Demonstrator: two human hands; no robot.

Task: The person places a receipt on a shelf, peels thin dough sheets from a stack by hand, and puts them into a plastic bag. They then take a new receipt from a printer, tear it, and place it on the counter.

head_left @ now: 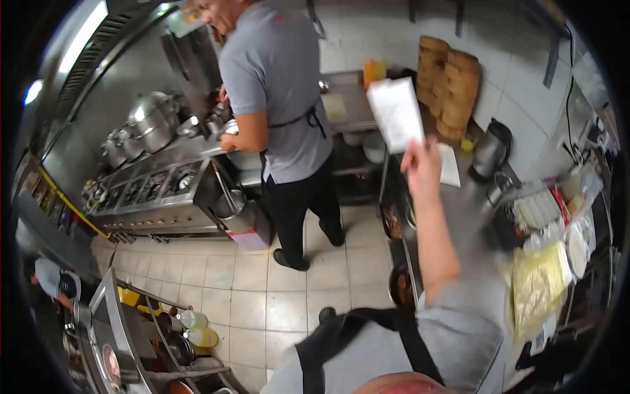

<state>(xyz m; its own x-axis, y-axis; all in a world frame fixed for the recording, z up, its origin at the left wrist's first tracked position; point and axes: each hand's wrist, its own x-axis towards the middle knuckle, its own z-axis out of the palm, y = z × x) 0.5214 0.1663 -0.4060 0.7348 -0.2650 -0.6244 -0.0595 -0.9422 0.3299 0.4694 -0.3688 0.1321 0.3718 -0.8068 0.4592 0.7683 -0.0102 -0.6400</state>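
My right hand (423, 164) is stretched out over the steel counter (459, 230), its fingers closed on the lower edge of a white paper slip (396, 113). The slip is raised, and faint marks on it are too blurred to read. Just beyond my wrist, a second white paper (449, 165) lies on the counter. My left hand is not in view.
A co-worker (282, 85) stands left of the counter, hands near pots by the stove (151, 207). Bamboo steamers (453, 95), a dark jug (492, 148) and yellow plastic bags (539, 285) are on the counter. Another person (52, 279) is far left, beyond a shelf rack (125, 322).
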